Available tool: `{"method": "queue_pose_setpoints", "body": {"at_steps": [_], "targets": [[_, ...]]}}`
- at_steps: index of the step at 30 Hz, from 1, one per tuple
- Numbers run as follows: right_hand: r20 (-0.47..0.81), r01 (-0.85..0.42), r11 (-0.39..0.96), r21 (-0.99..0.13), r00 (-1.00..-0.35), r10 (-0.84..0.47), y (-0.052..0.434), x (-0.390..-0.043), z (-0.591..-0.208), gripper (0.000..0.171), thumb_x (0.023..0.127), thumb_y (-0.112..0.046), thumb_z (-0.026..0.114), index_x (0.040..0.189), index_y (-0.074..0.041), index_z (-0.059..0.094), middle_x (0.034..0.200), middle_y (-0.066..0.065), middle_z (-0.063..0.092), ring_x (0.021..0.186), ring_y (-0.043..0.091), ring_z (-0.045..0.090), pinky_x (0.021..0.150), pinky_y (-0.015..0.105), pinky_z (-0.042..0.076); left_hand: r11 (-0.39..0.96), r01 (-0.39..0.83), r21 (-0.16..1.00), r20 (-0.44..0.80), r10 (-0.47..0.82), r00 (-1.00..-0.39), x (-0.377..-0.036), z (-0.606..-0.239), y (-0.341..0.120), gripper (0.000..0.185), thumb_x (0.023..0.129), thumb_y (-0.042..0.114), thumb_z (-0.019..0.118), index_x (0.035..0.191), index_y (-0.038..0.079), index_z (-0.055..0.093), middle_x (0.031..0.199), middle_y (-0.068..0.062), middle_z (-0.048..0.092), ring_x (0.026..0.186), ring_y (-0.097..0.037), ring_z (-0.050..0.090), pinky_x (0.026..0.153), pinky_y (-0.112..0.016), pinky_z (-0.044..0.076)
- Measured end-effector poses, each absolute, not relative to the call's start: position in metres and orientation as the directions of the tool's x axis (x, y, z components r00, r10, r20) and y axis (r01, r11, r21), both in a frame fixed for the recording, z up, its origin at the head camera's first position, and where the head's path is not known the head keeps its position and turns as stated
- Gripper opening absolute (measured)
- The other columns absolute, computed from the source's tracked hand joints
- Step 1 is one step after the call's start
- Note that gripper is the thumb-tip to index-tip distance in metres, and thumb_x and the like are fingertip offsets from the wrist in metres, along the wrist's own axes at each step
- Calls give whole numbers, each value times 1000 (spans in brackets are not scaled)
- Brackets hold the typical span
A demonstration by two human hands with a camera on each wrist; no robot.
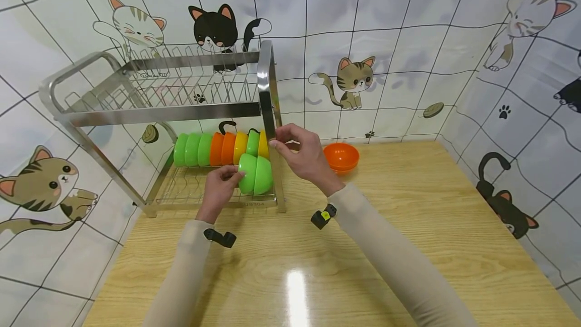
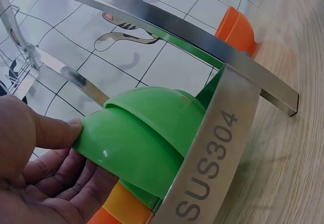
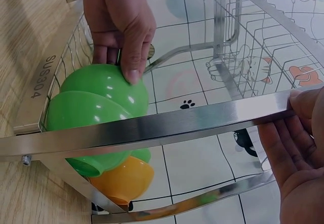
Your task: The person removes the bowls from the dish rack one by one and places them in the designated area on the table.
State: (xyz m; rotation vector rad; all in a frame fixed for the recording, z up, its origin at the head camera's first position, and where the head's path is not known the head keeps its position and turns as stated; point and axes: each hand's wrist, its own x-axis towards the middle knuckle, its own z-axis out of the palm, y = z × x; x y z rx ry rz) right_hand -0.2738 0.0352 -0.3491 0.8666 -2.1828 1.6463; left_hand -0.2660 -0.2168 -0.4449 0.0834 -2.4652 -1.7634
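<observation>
The left hand is pinching a green bowl on the rack's lower tier beside a row of racked bowls, the right hand is gripping the rack's post, and an orange bowl is waiting on the table, unracked.

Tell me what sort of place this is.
Probably a home kitchen corner, or a mock-up of one. A two-tier steel dish rack stands on a wooden counter, its lower tier lined with plastic bowls, and the walls are tiled, with cartoon cat stickers.
</observation>
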Motion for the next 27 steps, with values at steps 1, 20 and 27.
{"method": "queue_pose_setpoints", "body": {"at_steps": [1, 20, 27], "targets": [[547, -607, 173, -776, -783, -296, 35, -274, -349, 18, 99, -15, 70, 112, -4, 68, 105, 10, 73, 99, 20, 71, 89, 28, 61, 310, 16, 951, 52, -108, -993, -266, -445, -217, 33, 100, 23, 69, 121, -2, 69, 107, -11, 67, 88, -13, 62, 77, -21, 57], [548, -604, 165, -780, -786, -286, 36, -272, -350, 18, 98, -15, 72, 111, -4, 69, 102, 11, 73, 92, 20, 70, 88, 32, 62, 308, 51, 950, 102, -152, -983, -261, -429, -227, 33, 98, 26, 71, 115, -3, 69, 99, -4, 67, 87, -12, 61, 73, -17, 53], [542, -599, 168, -783, -789, -288, 35, -274, -352, 17, 98, -16, 71, 111, -5, 69, 103, 10, 73, 93, 19, 70, 88, 30, 62, 340, 70, 938, 141, -188, -972, -256, -422, -232, 33, 97, 29, 73, 111, 0, 71, 94, -2, 69, 84, -12, 63, 70, -18, 53]]}}
